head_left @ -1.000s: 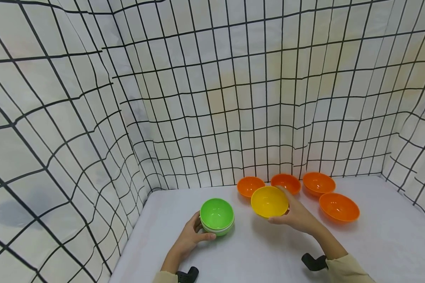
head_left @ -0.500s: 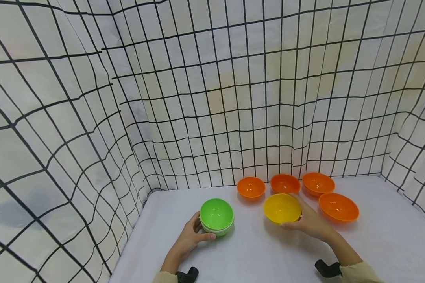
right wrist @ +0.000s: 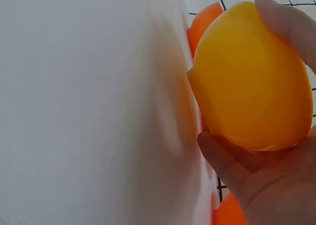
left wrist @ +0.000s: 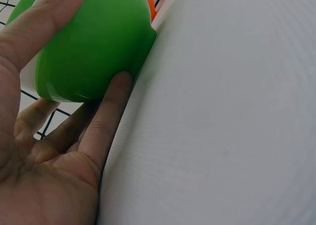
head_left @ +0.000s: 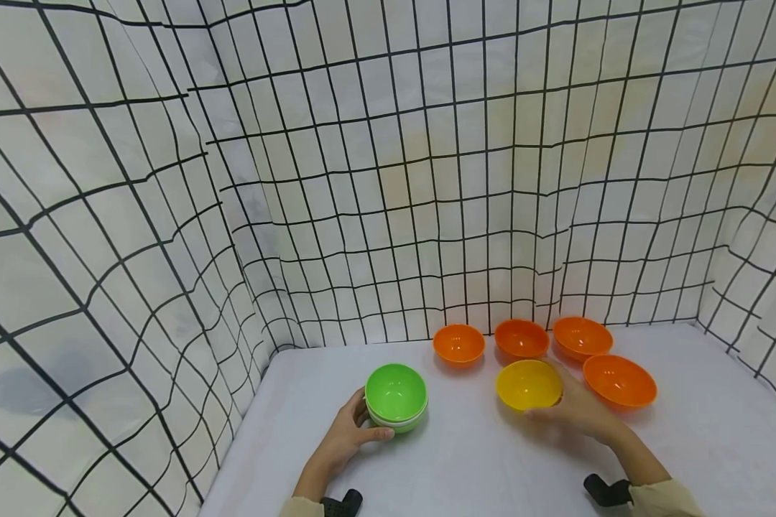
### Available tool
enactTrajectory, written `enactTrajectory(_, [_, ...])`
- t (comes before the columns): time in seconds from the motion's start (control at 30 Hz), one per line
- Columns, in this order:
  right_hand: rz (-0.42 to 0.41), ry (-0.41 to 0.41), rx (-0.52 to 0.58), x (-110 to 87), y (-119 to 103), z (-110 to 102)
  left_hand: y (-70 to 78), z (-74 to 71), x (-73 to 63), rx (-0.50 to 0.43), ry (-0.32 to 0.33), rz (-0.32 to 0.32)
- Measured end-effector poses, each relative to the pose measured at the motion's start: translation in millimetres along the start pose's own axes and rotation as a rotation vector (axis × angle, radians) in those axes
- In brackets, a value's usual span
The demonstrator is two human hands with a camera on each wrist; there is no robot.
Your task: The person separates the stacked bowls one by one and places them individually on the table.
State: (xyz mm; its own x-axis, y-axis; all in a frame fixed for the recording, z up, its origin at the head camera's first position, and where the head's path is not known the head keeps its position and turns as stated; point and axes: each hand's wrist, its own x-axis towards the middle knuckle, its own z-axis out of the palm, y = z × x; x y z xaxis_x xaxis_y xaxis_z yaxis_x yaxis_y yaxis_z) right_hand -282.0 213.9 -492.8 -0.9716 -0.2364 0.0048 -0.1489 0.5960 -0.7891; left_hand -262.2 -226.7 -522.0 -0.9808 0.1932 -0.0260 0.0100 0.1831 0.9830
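A stack of bowls stands on the left part of the white table, a green bowl [head_left: 396, 392] on top with a white rim and more green below it. My left hand [head_left: 344, 439] grips this stack from the left, thumb in front and fingers around the far side; the left wrist view shows a fingertip low on the green wall [left wrist: 94, 47]. To the right, my right hand [head_left: 580, 411] holds a yellow bowl [head_left: 529, 385] by its right side, thumb and fingers spread around it. In the right wrist view the yellow bowl [right wrist: 252, 81] is close over the cloth.
Several orange bowls stand behind and right of the yellow one: a left one [head_left: 458, 345], a middle one [head_left: 521, 337], a back right one [head_left: 582, 338] and a nearer right one [head_left: 619, 381]. White walls with a black grid [head_left: 388, 179] enclose the table [head_left: 453, 467].
My right hand has carried the yellow bowl rightward and lower, away from in front of the left orange bowl. The left hand and its stack have stayed in place.
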Motion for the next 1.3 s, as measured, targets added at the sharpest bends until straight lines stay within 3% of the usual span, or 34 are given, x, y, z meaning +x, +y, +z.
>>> enactTrajectory(0.57, [0.103,-0.101,-0.020,-4.2,10.5,-12.2,0.3,1.3,-0.8,0.007,0.001,0.004])
enactTrajectory(1.3, [0.146,-0.117,0.017,-2.9,10.5,-15.6,0.4,0.5,-0.7,0.017,0.007,0.008])
